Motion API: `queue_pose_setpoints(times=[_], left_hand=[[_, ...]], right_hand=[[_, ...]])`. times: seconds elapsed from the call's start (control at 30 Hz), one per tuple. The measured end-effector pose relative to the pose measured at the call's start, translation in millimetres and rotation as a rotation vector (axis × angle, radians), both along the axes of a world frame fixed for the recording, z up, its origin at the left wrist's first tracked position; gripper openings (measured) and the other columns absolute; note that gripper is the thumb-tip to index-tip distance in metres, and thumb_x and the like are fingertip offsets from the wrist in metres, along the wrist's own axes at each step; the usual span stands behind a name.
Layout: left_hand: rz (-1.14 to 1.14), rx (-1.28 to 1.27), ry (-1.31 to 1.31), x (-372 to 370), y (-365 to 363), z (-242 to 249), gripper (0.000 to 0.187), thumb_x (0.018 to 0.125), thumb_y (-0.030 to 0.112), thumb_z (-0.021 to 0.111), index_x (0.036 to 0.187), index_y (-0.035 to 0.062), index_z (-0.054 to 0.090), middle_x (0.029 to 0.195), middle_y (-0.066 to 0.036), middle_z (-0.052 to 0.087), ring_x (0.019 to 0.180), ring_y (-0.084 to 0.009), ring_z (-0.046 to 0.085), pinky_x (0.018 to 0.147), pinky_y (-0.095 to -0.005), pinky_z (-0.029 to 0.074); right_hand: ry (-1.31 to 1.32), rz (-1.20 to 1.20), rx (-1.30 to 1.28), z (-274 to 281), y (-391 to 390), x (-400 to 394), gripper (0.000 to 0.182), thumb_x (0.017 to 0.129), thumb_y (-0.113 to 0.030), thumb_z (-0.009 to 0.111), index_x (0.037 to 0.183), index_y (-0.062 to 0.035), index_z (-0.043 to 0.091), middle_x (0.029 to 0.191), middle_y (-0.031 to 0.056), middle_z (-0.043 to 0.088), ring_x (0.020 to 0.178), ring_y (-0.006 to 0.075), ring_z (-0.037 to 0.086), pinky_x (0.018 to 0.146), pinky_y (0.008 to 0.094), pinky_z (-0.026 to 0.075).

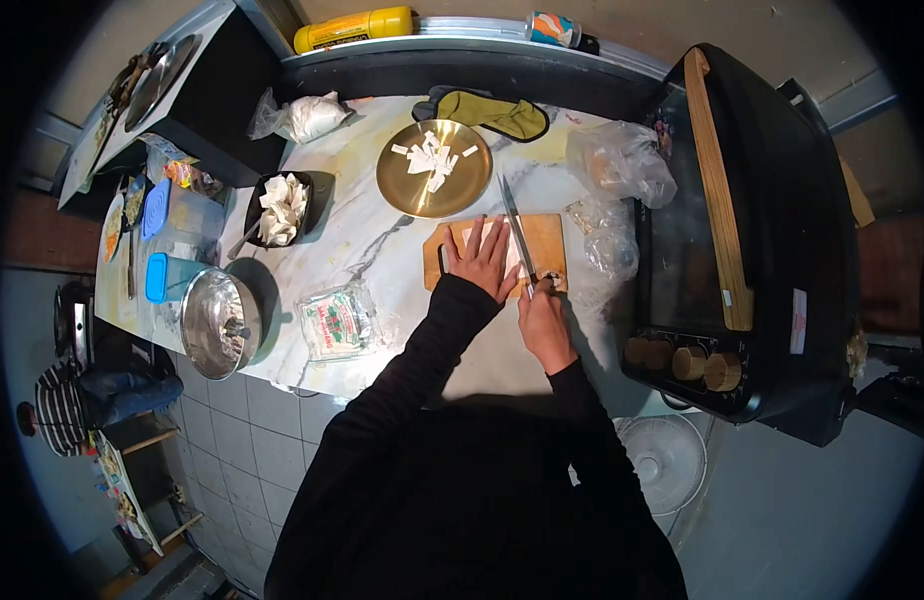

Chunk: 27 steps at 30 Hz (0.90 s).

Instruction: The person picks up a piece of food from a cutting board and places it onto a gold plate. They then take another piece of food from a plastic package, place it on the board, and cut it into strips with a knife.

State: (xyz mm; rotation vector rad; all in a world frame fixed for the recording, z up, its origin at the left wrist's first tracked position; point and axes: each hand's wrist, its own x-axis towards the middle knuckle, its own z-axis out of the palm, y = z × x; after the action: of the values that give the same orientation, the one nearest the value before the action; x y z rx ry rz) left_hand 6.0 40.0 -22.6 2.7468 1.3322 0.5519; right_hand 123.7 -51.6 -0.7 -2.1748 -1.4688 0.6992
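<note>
My left hand (475, 258) lies flat with its fingers spread, pressing a thin white sheet (512, 259) onto the wooden cutting board (550, 235). In my right hand (545, 325) is the handle of a long kitchen knife (515, 222). The blade points away from me, along the right edge of the sheet. Part of the sheet is hidden under the left hand. Just beyond the board, a round gold plate (397, 185) holds a loose heap of cut white strips (429, 160).
A black bowl (304, 208) of white pieces, a metal bowl (194, 340) and a printed plastic packet (334, 325) stand to the left. Clear plastic bags (622, 165) and a large black oven (762, 230) border the right. Behind the plate lies an oven mitt (502, 115).
</note>
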Motion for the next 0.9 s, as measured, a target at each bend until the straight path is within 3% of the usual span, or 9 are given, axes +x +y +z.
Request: queue_pose_setpoints(times=[0.2, 0.33, 0.6, 0.67, 0.9], left_hand=[[-0.004, -0.04, 0.053, -0.7, -2.8, 10.2, 0.062, 0.095, 0.039, 0.046, 0.145, 0.005, 0.035, 0.151, -0.009, 0.035, 0.142, -0.03, 0.027, 0.11, -0.0639, 0.015], [-0.016, 0.005, 0.025, -1.1, -0.2, 3.8, 0.065, 0.091, 0.044, 0.051, 0.142, 0.0052, 0.041, 0.149, -0.009, 0.038, 0.14, -0.03, 0.031, 0.108, -0.0686, 0.012], [-0.022, -0.026, 0.049, -1.4, -0.8, 6.1, 0.065, 0.092, 0.042, 0.048, 0.145, 0.006, 0.036, 0.151, -0.008, 0.034, 0.142, -0.029, 0.028, 0.11, -0.0665, 0.012], [-0.02, -0.045, 0.06, -1.2, -1.1, 6.4, 0.064, 0.094, 0.04, 0.047, 0.146, 0.006, 0.033, 0.152, -0.008, 0.033, 0.142, -0.0292, 0.026, 0.111, -0.065, 0.012], [-0.035, -0.011, 0.033, -2.5, 1.1, 2.6, 0.065, 0.092, 0.043, 0.049, 0.144, 0.0057, 0.038, 0.151, -0.008, 0.036, 0.141, -0.0293, 0.029, 0.109, -0.0681, 0.01]], right_hand=[[0.004, -0.083, -0.072, 4.3, -28.5, -6.4, 0.032, 0.098, -0.026, 0.048, 0.105, 0.0048, 0.043, 0.08, 0.0344, 0.06, 0.081, 0.0539, 0.057, 0.07, 0.0598, 0.045], [-0.016, -0.112, -0.119, 4.7, -50.7, -10.9, 0.038, 0.098, -0.028, 0.047, 0.116, 0.0047, 0.041, 0.084, 0.0342, 0.06, 0.083, 0.0536, 0.057, 0.072, 0.0595, 0.044], [0.0, -0.168, -0.263, 19.5, -92.4, -17.3, 0.051, 0.098, -0.033, 0.047, 0.13, 0.005, 0.039, 0.094, 0.0354, 0.06, 0.091, 0.0536, 0.057, 0.079, 0.0573, 0.045], [0.018, -0.181, -0.257, -0.4, -107.2, -17.0, 0.051, 0.098, -0.034, 0.047, 0.131, 0.0047, 0.039, 0.094, 0.0353, 0.06, 0.09, 0.0533, 0.057, 0.079, 0.0575, 0.045], [0.002, -0.167, -0.281, 15.2, -89.2, -18.9, 0.047, 0.099, -0.034, 0.044, 0.127, 0.0039, 0.042, 0.097, 0.0352, 0.06, 0.094, 0.0537, 0.057, 0.081, 0.0591, 0.044]])
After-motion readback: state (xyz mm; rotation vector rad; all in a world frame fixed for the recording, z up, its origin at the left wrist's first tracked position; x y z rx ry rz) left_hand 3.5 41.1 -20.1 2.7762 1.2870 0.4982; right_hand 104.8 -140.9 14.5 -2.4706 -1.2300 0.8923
